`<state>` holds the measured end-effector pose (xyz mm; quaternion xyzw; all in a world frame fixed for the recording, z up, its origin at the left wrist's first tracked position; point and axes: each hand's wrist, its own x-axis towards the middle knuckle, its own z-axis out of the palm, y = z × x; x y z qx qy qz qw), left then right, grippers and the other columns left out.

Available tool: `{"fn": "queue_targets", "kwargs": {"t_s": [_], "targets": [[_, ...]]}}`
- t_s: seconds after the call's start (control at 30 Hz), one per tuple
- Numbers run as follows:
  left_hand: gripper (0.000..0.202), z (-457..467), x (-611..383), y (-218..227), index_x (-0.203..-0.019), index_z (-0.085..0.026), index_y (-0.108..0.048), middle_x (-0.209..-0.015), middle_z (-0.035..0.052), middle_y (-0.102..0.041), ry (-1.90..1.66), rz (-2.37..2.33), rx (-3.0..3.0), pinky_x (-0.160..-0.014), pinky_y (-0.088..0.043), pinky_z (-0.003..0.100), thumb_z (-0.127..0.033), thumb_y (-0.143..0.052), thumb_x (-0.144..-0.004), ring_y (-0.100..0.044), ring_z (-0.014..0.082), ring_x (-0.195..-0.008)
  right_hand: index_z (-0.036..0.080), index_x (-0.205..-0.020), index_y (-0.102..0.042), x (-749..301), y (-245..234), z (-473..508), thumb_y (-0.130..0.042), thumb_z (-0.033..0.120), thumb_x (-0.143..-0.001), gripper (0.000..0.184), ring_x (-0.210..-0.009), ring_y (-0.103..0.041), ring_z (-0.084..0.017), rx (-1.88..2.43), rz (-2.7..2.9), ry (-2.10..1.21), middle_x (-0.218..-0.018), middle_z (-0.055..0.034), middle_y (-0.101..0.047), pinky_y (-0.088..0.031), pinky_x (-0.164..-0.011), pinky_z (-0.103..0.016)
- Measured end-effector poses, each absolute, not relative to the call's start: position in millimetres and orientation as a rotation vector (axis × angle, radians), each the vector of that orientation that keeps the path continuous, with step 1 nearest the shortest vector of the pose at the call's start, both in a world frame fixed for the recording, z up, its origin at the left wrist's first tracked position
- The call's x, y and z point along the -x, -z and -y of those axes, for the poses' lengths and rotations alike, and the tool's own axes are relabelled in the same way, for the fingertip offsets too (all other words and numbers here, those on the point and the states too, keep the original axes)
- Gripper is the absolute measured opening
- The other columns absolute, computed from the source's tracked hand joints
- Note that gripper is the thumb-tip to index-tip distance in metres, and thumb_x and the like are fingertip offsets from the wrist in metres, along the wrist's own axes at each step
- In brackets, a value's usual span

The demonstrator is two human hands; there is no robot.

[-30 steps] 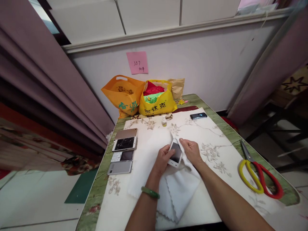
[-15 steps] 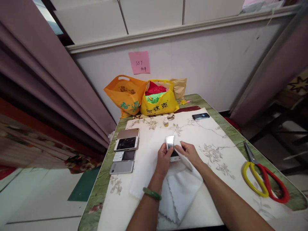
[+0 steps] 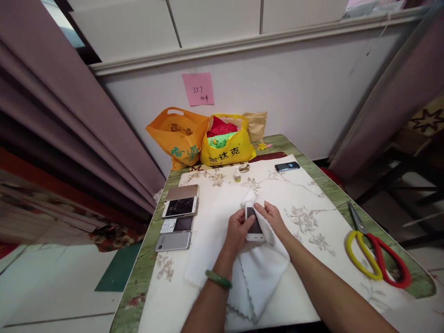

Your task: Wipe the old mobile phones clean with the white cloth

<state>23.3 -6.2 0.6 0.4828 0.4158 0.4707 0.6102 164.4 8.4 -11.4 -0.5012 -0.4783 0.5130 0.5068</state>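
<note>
A white smartphone with a dark screen (image 3: 255,229) is tilted up between my hands over the table. My left hand (image 3: 238,226), below a green bangle (image 3: 218,279), is closed around the phone's left side, with its thumb on the screen. My right hand (image 3: 272,217) pinches a white cloth (image 3: 262,268) with a zigzag edge against the phone's upper right side. The cloth lies partly behind the phone and hangs down in folds between my forearms. My right fingertips are partly hidden by the cloth.
Several phones (image 3: 180,206) lie in a column on the left, and a dark phone (image 3: 287,166) at the back right. A small bottle (image 3: 237,175) stands behind my hands. Large scissors (image 3: 376,254) lie on the right. Orange (image 3: 185,138) and yellow bags (image 3: 229,150) stand against the wall.
The phone has tilted so that more of its dark screen and lower bezel show. The bright reflection on its upper part is gone. My right hand has shifted slightly with the cloth.
</note>
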Motion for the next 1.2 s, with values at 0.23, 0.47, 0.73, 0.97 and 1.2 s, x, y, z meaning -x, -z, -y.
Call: {"fn": "queue_targets", "kwargs": {"t_s": [0.23,0.47,0.73,0.97,1.2], "targets": [[0.029,4.5,-26.8,6.6,-0.071,-0.017,-0.054,-0.061,-0.0055,-0.050,-1.357,-1.139,-1.040,-0.057,-0.038,0.021,-0.043,-0.066,-0.078,-0.045,0.0086,-0.058,0.019,-0.064,-0.052,-163.1,9.6,-7.5,-0.054,0.055,-0.084,0.041,-0.058,-0.040,-0.012,1.259,1.529,-1.106,-0.058,0.0039,-0.045,-0.032,-0.052,-0.023],[0.031,-4.0,-28.9,13.0,-0.086,-0.017,-0.061,-0.080,0.0007,-0.065,-1.569,-1.292,-0.888,-0.072,-0.047,0.025,-0.048,-0.063,-0.080,-0.058,0.0137,-0.075,0.019,-0.061,-0.056,-163.2,7.5,-4.7,-0.059,0.056,-0.080,0.041,-0.056,-0.042,-0.012,1.218,1.662,-1.098,-0.055,0.0041,-0.048,-0.034,-0.052,-0.023],[0.029,1.2,-25.7,7.8,-0.073,-0.014,-0.063,-0.055,-0.0024,-0.059,-1.388,-1.107,-0.897,-0.049,-0.038,0.023,-0.042,-0.071,-0.074,-0.049,0.0092,-0.047,0.020,-0.078,-0.059,-163.3,11.4,-11.5,-0.062,0.062,-0.076,0.042,-0.062,-0.053,-0.017,1.140,1.192,-1.252,-0.065,0.0008,-0.060,-0.043,-0.057,-0.027],[0.053,6.7,-18.5,7.7,-0.066,-0.011,-0.069,-0.045,0.0039,-0.058,-1.146,-1.036,-1.057,-0.042,-0.033,0.026,-0.058,-0.052,-0.084,-0.046,0.0115,-0.038,0.019,-0.080,-0.057,-172.0,11.4,-17.5,-0.062,0.065,-0.074,0.046,-0.056,-0.051,-0.015,1.110,0.946,-1.252,-0.063,0.0013,-0.060,-0.042,-0.054,-0.027],[0.043,6.2,-18.6,-4.5,-0.063,-0.014,-0.064,-0.046,-0.0008,-0.054,-1.051,-1.142,-1.013,-0.036,-0.031,0.023,-0.056,-0.066,-0.074,-0.042,0.0096,-0.038,0.019,-0.077,-0.059,-174.8,11.6,-17.8,-0.062,0.061,-0.076,0.043,-0.060,-0.051,-0.015,1.161,1.053,-1.188,-0.065,0.0014,-0.060,-0.042,-0.056,-0.025]]}}
